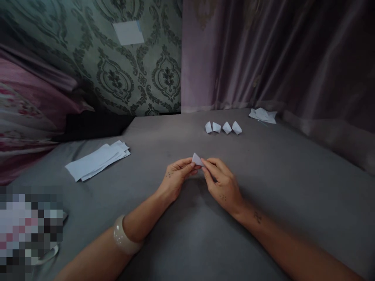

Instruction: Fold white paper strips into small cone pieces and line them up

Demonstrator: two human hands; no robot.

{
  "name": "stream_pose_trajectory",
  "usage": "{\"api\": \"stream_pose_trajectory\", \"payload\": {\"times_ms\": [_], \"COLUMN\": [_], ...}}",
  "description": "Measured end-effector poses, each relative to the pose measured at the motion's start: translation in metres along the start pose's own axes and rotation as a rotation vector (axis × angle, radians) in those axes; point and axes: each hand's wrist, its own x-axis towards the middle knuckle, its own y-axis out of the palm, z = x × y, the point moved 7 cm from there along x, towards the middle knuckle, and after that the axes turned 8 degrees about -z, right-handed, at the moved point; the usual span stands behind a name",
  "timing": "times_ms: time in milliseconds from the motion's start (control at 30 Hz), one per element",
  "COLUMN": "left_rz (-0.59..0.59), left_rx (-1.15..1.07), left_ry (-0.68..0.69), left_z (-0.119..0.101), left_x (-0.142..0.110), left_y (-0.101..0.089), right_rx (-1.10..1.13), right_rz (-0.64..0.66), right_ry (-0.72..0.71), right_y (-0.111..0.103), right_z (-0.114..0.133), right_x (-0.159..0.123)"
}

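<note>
Both hands meet over the grey bedsheet [263, 175]. My left hand [175, 177] and my right hand [221, 181] pinch a small folded white paper piece [196, 159] between their fingertips, just above the sheet. The piece is a little pointed shape. A pale bangle [124, 236] sits on my left wrist. Further off, beyond the hands, several folded paper pieces [223, 127] of the same kind stand in a row on the sheet.
A stack of white paper strips [98, 160] lies to the left. Crumpled white paper scraps [263, 115] lie at the far right by the purple curtain [278, 54]. A patterned wall [131, 74] and a pink floral pillow [26, 113] border the left side.
</note>
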Motion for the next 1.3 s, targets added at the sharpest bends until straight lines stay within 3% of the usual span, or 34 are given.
{"api": "stream_pose_trajectory", "payload": {"times_ms": [133, 267, 367, 433, 500, 600, 667, 1000, 1167, 1300], "left_rz": [-0.011, -0.014, -0.01, 0.02, 0.086, 0.209, 0.249, 0.246, 0.412, 0.519], "left_rx": [-0.013, 0.026, 0.108, 0.158, 0.134, -0.011, -0.058, 0.044, -0.027, 0.047], "left_ry": [0.003, 0.016, 0.046, 0.088, 0.075, -0.087, -0.167, -0.206, -0.338, -0.371], "left_z": [0.001, 0.002, -0.001, -0.006, -0.009, -0.003, 0.002, 0.006, 0.005, 0.005], "left_x": [0.001, -0.001, -0.005, -0.007, -0.008, -0.009, -0.01, -0.009, -0.021, -0.03], "left_y": [-0.001, 0.0, 0.003, 0.006, 0.01, 0.016, 0.018, 0.014, 0.023, 0.028], "right_rx": [-0.016, 0.067, 0.206, 0.363, 0.602, 0.924, 1.028, 1.071, 1.062, 1.009], "right_rz": [0.024, 0.018, 0.018, 0.067, 0.207, 0.423, 0.481, 0.529, 0.561, 0.604], "right_ry": [-0.024, 0.109, 0.317, 0.528, 0.769, 0.962, 1.0, 1.047, 1.031, 0.952], "right_y": [0.002, 0.004, 0.006, 0.011, 0.022, 0.035, 0.037, 0.037, 0.035, 0.034], "right_z": [0.007, 0.0, -0.021, -0.04, -0.054, -0.053, -0.049, -0.05, -0.047, -0.044], "right_x": [-0.002, 0.001, 0.004, 0.002, -0.004, -0.012, -0.014, -0.017, -0.019, -0.017]}}
